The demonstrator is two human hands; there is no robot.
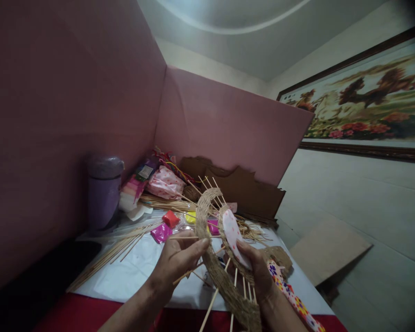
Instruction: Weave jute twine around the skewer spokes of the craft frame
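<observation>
Pink partition (228,124) fills the back, far beyond the fingertips, with the white-covered table (141,272) spread under both wrists. Up on edge between the hands is the basket (228,290), a twine ring woven round upright sticks. Left hand (180,260) has thumb and fingers pinched together on the outer rim, right where a stick crosses. Right hand (259,272) clamps the inner part, fingers behind the dotted disc (233,235), thumb pressed on its face. So the basket touches both sets of fingers and arches above them. Purple jar (103,193) sits well left of the left fingers, loose sticks (117,249) are fanned near them, and a red packet (170,218) lies just beyond.
</observation>
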